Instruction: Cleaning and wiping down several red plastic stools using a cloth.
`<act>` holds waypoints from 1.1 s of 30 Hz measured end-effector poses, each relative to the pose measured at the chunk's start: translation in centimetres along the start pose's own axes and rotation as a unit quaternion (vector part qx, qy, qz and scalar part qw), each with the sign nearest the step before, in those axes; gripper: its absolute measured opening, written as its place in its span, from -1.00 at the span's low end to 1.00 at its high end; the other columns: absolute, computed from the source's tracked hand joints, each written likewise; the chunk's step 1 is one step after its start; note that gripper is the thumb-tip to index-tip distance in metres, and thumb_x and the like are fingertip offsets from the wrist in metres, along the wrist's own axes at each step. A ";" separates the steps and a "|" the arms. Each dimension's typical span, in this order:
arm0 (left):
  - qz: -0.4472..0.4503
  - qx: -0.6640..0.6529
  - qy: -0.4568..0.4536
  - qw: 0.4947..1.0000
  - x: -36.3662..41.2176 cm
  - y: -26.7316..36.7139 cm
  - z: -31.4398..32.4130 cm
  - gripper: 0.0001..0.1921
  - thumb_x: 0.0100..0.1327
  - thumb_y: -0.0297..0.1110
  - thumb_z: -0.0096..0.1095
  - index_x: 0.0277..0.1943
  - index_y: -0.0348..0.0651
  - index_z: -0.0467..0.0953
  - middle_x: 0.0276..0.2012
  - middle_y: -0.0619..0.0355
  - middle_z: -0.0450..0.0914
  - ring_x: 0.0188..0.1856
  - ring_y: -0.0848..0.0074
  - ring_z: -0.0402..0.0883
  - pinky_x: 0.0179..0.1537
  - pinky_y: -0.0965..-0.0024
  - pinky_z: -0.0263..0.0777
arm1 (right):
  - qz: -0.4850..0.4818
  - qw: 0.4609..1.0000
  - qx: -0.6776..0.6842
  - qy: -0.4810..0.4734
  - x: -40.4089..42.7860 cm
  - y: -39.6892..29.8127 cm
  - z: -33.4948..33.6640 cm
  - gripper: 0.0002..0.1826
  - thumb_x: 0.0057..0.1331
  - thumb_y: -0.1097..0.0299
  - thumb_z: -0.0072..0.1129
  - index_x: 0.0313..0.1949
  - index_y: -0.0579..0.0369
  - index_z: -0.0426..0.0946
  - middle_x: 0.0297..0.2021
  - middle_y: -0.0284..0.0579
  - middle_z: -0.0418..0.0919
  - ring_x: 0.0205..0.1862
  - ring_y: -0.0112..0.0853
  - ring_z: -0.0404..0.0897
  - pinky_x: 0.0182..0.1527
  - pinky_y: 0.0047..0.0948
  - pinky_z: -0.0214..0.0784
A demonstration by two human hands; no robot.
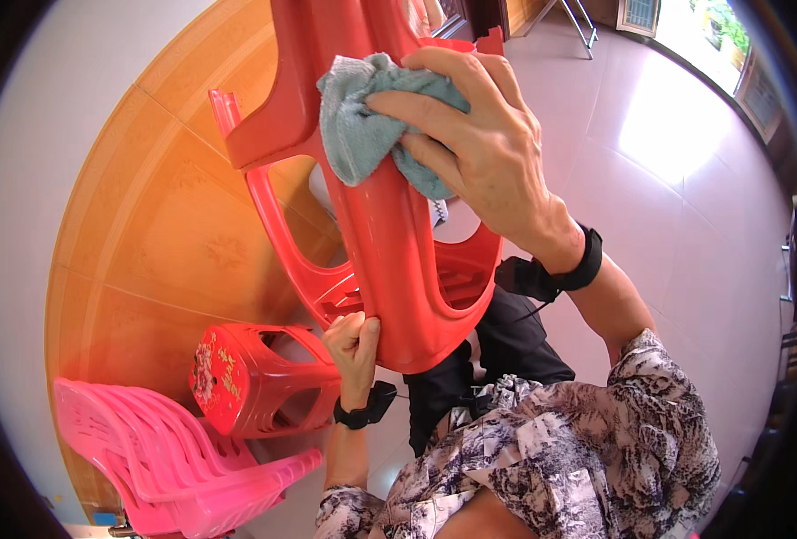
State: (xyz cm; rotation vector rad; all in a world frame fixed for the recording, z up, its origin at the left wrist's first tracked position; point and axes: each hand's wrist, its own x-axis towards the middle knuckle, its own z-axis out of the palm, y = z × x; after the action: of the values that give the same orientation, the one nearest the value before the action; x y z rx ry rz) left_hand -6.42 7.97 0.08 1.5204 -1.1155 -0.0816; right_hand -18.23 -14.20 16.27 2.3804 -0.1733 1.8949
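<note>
A red plastic stool (398, 269) is held up before me, tilted, with its open frame and ribbed inside partly showing. My left hand (353, 347) grips its lower rim, the fingers curled over the edge. Higher up, my right hand (483, 128) presses a blue-green cloth (361, 124) against the stool's leg. The cloth is bunched under the fingers and drapes over both sides of the leg. The stool's upper end runs out of the picture at the top.
A red stool with a flower print (220, 381) stands at the lower left. Beside it is a stack of pink plastic chairs (162, 458). An orange tiled wall (169, 222) rises on the left. Metal legs (580, 30) stand on the tiled floor (634, 229) near a bright doorway.
</note>
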 end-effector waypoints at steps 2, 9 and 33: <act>-0.001 -0.016 0.017 1.000 0.2 0.0 0.0 -0.50 0.37 -0.22 0.14 -0.58 -0.22 0.06 -0.66 0.28 0.00 -0.54 0.61 -0.02 -0.49 0.38 -0.15 | 0.016 1.000 0.003 -0.004 -0.2 0.4 0.3 -0.64 -0.03 0.40 0.34 -0.18 -0.22 0.66 -0.06 -0.33 0.47 -0.07 -0.28 0.46 -0.11 -0.32 0.44; -0.048 -0.138 0.057 0.988 -0.6 0.3 -3.2 -0.56 0.28 -0.32 0.19 -0.62 -0.24 0.15 -0.68 0.31 0.16 -0.57 0.66 0.08 -0.51 0.42 -0.10 | 0.086 0.996 0.013 -0.024 -2.0 3.9 -1.6 -0.60 0.01 0.40 0.32 -0.09 -0.25 0.63 -0.02 -0.28 0.49 -0.01 -0.21 0.46 0.04 -0.25 0.41; -0.274 -0.202 0.106 0.934 4.1 -6.4 -8.2 -0.62 0.51 -0.07 -0.15 0.10 -0.19 0.42 -0.19 0.27 0.52 -0.18 0.62 0.53 -0.15 0.48 0.52 | 0.288 0.901 0.180 -0.270 -13.0 -1.0 -5.2 -0.60 0.06 0.35 0.26 -0.05 -0.09 0.62 -0.07 -0.07 0.47 -0.01 -0.13 0.49 0.03 -0.20 0.41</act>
State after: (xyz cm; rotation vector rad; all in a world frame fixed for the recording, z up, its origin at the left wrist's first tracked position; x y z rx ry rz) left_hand 4.54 10.31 -0.36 1.3823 -0.4408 -0.4889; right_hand -25.99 -12.09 4.80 3.3690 -0.6879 1.4575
